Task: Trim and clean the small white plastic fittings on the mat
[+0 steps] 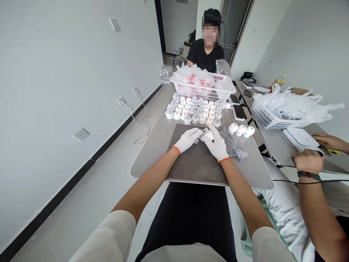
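My left hand [188, 140] and my right hand [218, 145] wear white knit gloves with orange cuffs. Between them they hold a small white round plastic piece [208, 134] over a dark mat [196, 163]. The right fingers wrap around its right side, while the left fingertips close on its left edge, where something grey shows that I cannot make out. Beside the right hand lies a grey cloth [235, 145]. Just beyond the hands stand rows of similar white round pieces [177, 115], several with grey wrapping or marks on top.
A white basket [185, 89] of plastic bags stands at the table's far end, a person [205, 54] behind it. Three white pieces [241, 130] and phones [239, 112] sit to the right. On the adjoining table are another basket [269, 120] and a co-worker's hands [309, 162].
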`<state>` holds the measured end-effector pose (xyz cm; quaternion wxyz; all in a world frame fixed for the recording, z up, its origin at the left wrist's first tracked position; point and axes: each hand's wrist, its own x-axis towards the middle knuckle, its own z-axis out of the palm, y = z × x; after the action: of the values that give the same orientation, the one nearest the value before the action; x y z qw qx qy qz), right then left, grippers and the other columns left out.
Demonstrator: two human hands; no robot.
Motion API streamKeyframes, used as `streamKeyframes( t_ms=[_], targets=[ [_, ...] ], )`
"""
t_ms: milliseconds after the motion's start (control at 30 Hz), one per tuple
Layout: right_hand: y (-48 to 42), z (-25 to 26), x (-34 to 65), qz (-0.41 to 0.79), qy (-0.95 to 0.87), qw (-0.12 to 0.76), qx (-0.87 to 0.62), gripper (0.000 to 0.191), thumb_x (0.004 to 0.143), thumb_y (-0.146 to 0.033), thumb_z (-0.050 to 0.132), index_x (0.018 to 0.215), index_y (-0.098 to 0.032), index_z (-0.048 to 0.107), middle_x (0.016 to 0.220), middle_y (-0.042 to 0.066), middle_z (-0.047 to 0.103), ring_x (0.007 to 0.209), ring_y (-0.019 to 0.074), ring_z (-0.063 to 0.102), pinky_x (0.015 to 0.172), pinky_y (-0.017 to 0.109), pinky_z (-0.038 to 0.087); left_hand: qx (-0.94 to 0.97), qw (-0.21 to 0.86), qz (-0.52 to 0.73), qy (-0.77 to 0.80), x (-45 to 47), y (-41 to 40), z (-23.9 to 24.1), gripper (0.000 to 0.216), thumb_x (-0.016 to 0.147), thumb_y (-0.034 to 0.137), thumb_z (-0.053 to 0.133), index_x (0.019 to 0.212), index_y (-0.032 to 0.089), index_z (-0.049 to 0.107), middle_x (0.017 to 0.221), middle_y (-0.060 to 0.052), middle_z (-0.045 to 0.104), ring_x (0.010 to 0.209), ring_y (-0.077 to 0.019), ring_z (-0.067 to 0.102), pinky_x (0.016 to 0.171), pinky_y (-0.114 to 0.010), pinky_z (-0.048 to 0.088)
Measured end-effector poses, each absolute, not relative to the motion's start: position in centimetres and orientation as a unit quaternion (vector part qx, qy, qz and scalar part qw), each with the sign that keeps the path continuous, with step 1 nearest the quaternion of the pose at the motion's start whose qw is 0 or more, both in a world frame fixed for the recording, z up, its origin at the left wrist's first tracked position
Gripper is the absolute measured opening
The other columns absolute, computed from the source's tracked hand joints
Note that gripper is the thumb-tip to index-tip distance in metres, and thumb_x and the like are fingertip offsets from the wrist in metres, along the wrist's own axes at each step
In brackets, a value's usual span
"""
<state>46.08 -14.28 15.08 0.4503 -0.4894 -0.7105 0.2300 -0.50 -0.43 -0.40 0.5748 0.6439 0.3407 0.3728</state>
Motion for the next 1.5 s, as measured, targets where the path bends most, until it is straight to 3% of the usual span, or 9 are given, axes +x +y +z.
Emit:
streamKeyframes(
  t_ms=[133,400,533,667,867,1100,1200,1300,1500],
  targets=[
    [-13.4,16.4,52.2,0.181,-0.659,0.465,-0.562,0.061,0.074,-0.047,0.060,0.134,-0.046,0.053,0.153,-0.014,0.042,0.142,0.0265,0.039,0.101,0.026,0.051,0.648,0.577,0.368,0.334,-0.5,-0.6,-0.2,0.042,0.088,0.059,0.056,0.081,0.018,0.056,0.078,0.000,0.061,0.063,-0.0079,0.050,0.060,-0.021,0.044],
    [-16.0,18.9,43.4,0.244,-0.660,0.531,-0.472,0.052,0.084,-0.063,0.040,0.133,-0.050,0.052,0.143,-0.013,0.053,0.139,0.0223,0.042,0.090,0.023,0.055,0.653,0.543,0.397,0.347,-0.3,-1.5,0.5,0.035,0.084,0.045,0.068,0.105,0.018,0.064,0.097,-0.003,0.070,0.078,-0.0114,0.060,0.075,-0.026,0.051],
    [-17.0,19.4,43.0,0.276,-0.691,0.478,-0.467,0.071,0.088,-0.070,0.022,0.145,-0.036,0.048,0.146,-0.010,0.052,0.134,0.0323,0.046,0.088,0.033,0.057,0.679,0.519,0.386,0.346,-0.3,-1.8,0.5,0.033,0.079,0.042,0.075,0.101,0.019,0.068,0.109,-0.003,0.071,0.093,-0.0149,0.063,0.089,-0.030,0.051],
    [-16.3,19.2,45.6,0.249,-0.709,0.465,-0.469,0.067,0.090,-0.060,0.033,0.148,-0.030,0.048,0.146,-0.008,0.051,0.131,0.0368,0.050,0.085,0.046,0.059,0.701,0.496,0.369,0.356,-0.2,-2.0,0.3,0.032,0.079,0.042,0.075,0.103,0.021,0.069,0.109,-0.002,0.071,0.088,-0.0136,0.060,0.085,-0.029,0.050],
    [-14.9,18.6,45.8,0.209,-0.676,0.507,-0.492,0.044,0.080,-0.061,0.044,0.108,-0.043,0.072,0.137,-0.006,0.058,0.134,0.0284,0.045,0.077,0.033,0.055,0.698,0.499,0.390,0.333,-0.3,-1.2,-0.5,0.030,0.084,0.040,0.070,0.105,0.020,0.066,0.109,-0.003,0.071,0.094,-0.0151,0.062,0.089,-0.030,0.051],
    [-14.6,15.7,49.6,0.157,-0.708,0.485,-0.489,0.051,0.088,-0.056,0.039,0.116,-0.033,0.075,0.130,-0.010,0.065,0.138,0.0302,0.048,0.099,0.050,0.054,0.712,0.478,0.363,0.363,-0.5,-0.4,-0.6,0.021,0.085,0.033,0.060,0.099,0.019,0.067,0.098,-0.001,0.070,0.090,-0.0149,0.061,0.085,-0.027,0.050],
    [-14.6,15.0,52.8,0.115,-0.706,0.468,-0.519,0.053,0.088,-0.063,0.042,0.094,-0.028,0.081,0.114,0.001,0.073,0.125,0.0313,0.061,0.082,0.046,0.060,0.693,0.534,0.350,0.335,-0.7,-0.8,0.0,0.024,0.085,0.034,0.055,0.101,0.018,0.065,0.087,0.000,0.065,0.076,-0.0120,0.058,0.073,-0.024,0.050],
    [-14.5,14.5,55.4,0.104,-0.711,0.437,-0.542,0.061,0.085,-0.071,0.044,0.064,-0.025,0.078,0.093,0.012,0.076,0.108,0.0291,0.070,0.062,0.037,0.054,0.674,0.580,0.349,0.295,-1.0,-1.4,0.8,0.032,0.089,0.043,0.048,0.099,0.016,0.063,0.080,-0.001,0.061,0.072,-0.0124,0.056,0.071,-0.024,0.050],
    [-14.0,12.0,61.7,0.106,-0.713,0.410,-0.559,0.058,0.084,-0.076,0.043,0.070,-0.031,0.077,0.089,0.011,0.074,0.096,0.0271,0.073,0.046,0.032,0.047,0.690,0.498,0.358,0.386,-0.8,-1.6,0.7,0.027,0.083,0.044,0.060,0.089,0.018,0.062,0.078,0.001,0.060,0.074,-0.0130,0.053,0.069,-0.024,0.046]
  ],
)
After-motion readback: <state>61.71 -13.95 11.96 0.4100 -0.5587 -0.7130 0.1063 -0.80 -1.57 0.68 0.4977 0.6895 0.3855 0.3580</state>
